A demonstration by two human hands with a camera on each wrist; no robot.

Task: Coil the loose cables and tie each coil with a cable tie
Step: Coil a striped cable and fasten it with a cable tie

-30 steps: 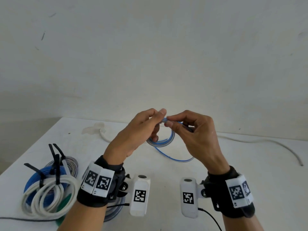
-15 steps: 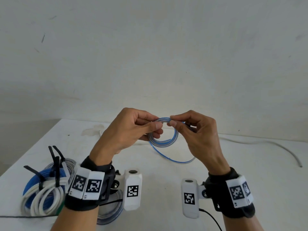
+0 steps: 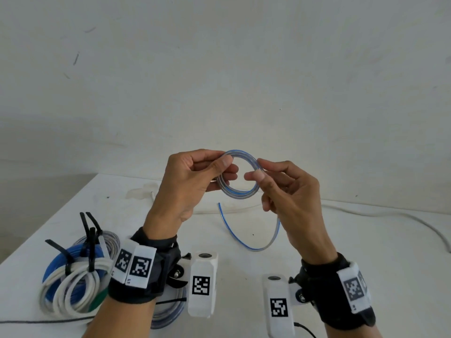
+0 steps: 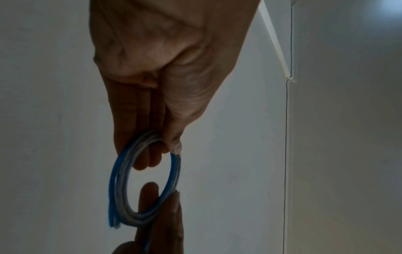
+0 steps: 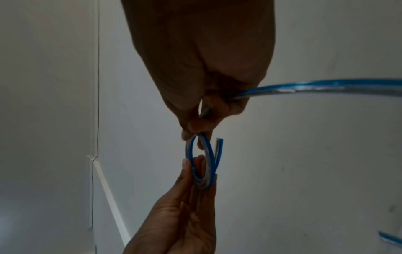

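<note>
A thin blue-and-clear cable is wound into a small coil held up above the white table. My left hand pinches the coil's left side between thumb and fingers; the left wrist view shows that coil under the fingertips. My right hand pinches the coil's right side, and the right wrist view shows the cable passing through its fingers. The cable's loose tail hangs from the right hand in a curve, its free end pointing up left.
Several tied coils, blue and white with black cable ties, lie at the table's front left. A grey loose cable runs along the back right. Another coil lies under my left wrist. A bare wall stands behind.
Both hands have risen and moved a little apart, opening the coil into a wider ring. The hanging tail has shortened as more cable went into the coil.
</note>
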